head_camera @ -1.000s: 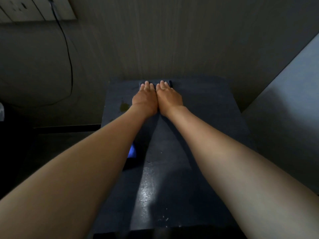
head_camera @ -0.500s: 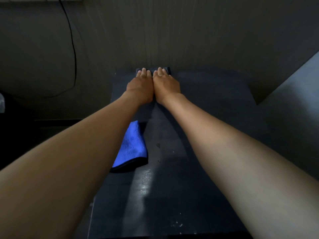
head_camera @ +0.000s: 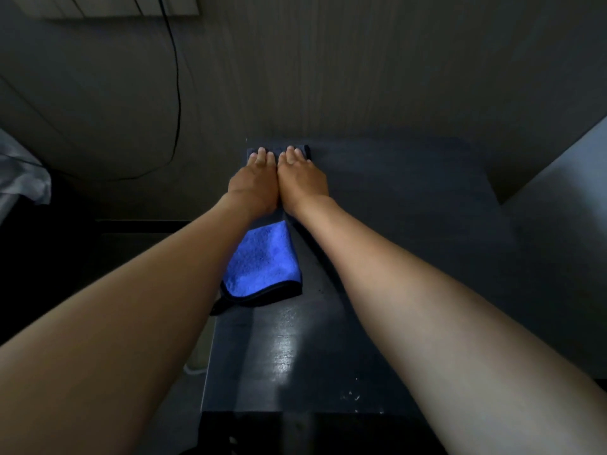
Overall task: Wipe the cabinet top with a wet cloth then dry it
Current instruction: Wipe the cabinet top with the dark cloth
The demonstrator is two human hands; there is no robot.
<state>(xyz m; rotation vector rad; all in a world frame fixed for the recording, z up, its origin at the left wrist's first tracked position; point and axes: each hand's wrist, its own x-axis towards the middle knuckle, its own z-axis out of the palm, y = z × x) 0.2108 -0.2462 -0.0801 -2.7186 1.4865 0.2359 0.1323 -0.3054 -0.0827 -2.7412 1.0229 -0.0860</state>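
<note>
The dark cabinet top [head_camera: 387, 231] stretches away from me to the wall. My left hand [head_camera: 254, 185] and my right hand [head_camera: 302, 182] lie flat side by side at its far left corner, pressing down on a dark folded cloth [head_camera: 307, 151] of which only the far edge shows past the fingertips. A folded blue cloth [head_camera: 262, 264] with a dark border lies on the left edge of the top, partly under my left forearm. A shiny patch [head_camera: 285, 349] shows on the near part of the top.
A grey wall [head_camera: 361, 67] rises directly behind the cabinet. A black cable [head_camera: 177, 93] hangs down the wall at the left from a white panel [head_camera: 108, 4]. A pale slanted surface [head_camera: 558, 192] borders the cabinet on the right. Dark floor lies to the left.
Both hands with the dark cloth have slid left along the far edge toward the left corner. The view has shifted and the blue cloth has come out from under my left forearm.
</note>
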